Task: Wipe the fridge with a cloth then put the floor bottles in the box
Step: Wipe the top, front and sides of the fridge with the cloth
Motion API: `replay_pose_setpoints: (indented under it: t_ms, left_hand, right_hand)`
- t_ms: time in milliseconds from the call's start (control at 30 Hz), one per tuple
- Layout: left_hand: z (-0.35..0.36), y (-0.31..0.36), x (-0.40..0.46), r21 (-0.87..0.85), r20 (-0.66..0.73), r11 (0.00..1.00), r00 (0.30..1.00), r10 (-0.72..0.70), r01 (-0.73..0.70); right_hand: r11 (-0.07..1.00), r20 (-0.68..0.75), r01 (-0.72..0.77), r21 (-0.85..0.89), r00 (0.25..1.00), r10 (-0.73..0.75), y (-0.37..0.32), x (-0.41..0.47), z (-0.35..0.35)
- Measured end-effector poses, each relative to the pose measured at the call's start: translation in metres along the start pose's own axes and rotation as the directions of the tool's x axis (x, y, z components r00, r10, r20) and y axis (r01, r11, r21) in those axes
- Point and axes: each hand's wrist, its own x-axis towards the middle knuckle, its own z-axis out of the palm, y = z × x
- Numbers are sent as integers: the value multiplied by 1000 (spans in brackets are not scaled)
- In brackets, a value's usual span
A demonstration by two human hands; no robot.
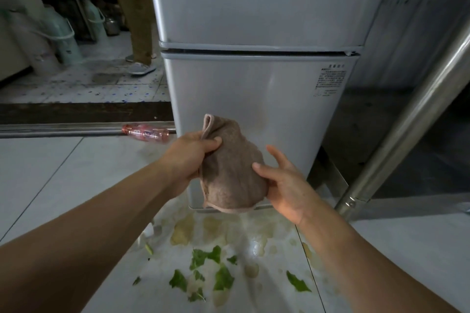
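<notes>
A small silver two-door fridge (pixel 259 84) stands straight ahead. I hold a brown cloth (pixel 229 173) in front of its lower door. My left hand (pixel 190 157) grips the cloth's upper left edge. My right hand (pixel 284 185) holds its lower right side, thumb on the fabric. A faint yellowish stain shows on the lower door above the cloth. One pink plastic bottle (pixel 146 132) lies on its side on the floor, left of the fridge by the door track. No box is in view.
Yellowish spill patches and torn green leaves (pixel 213 272) cover the tiles at the fridge's foot. A steel table leg (pixel 396 129) slants on the right. Behind the threshold, a person's legs (pixel 138 33) stand near pale green flasks (pixel 63 33).
</notes>
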Motion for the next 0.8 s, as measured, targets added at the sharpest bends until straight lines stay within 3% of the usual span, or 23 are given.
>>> replay_pose_setpoints:
  t_ms: [100, 200, 300, 333, 367, 400, 433, 467, 500, 533, 600, 633, 700, 800]
  left_hand:
    - [1, -2, 3, 300, -195, 953, 976, 97, -35]
    - [4, -6, 7, 280, -324, 960, 943, 76, 19]
    - [5, -1, 5, 59, -117, 998, 993, 9, -2]
    - [7, 1, 4, 88, -10, 996, 1000, 27, -26]
    - [8, 1, 4, 229, 66, 970, 995, 70, -83]
    - [10, 1, 5, 452, 93, 878, 987, 130, -158]
    - [14, 1, 6, 668, 89, 712, 973, 212, -216]
    - [18, 1, 6, 799, 95, 546, 949, 299, -252]
    - [23, 1, 8, 855, 116, 437, 925, 362, -278]
    - [27, 0, 10, 869, 140, 389, 907, 398, -305]
    - [33, 0, 17, 848, 182, 396, 895, 407, -353]
    - [36, 0, 20, 828, 193, 433, 905, 379, -358]
    - [42, -1, 24, 793, 205, 497, 922, 327, -352]
    - [62, -5, 32, 781, 218, 497, 910, 352, -379]
  right_hand:
    - [990, -16, 100, -103, 995, -102, -7, -1, -6]
    - [957, 20, 168, -236, 985, -169, -15, -7, -9]
    - [877, 28, 161, -453, 986, -167, -24, -12, -16]
    - [755, 18, 173, -633, 978, -209, -28, -13, -19]
    - [569, 15, 175, -804, 961, -275, -29, -13, -21]
    - [389, 27, 173, -905, 936, -352, -31, -12, -24]
    - [287, 45, 179, -941, 907, -418, -32, -11, -25]
    - [269, 42, 184, -946, 887, -459, -31, -10, -27]
    - [302, 24, 186, -935, 883, -469, -30, -9, -33]
    - [401, -13, 188, -897, 893, -449, -29, -8, -37]
    - [719, -116, 177, -672, 934, -339, -28, -8, -44]
    - [807, -159, 179, -563, 934, -319, -28, -8, -47]
    - [801, -268, 193, -567, 876, -401, -25, -8, -53]
    - [708, -385, 226, -669, 709, -591, -28, -3, -62]
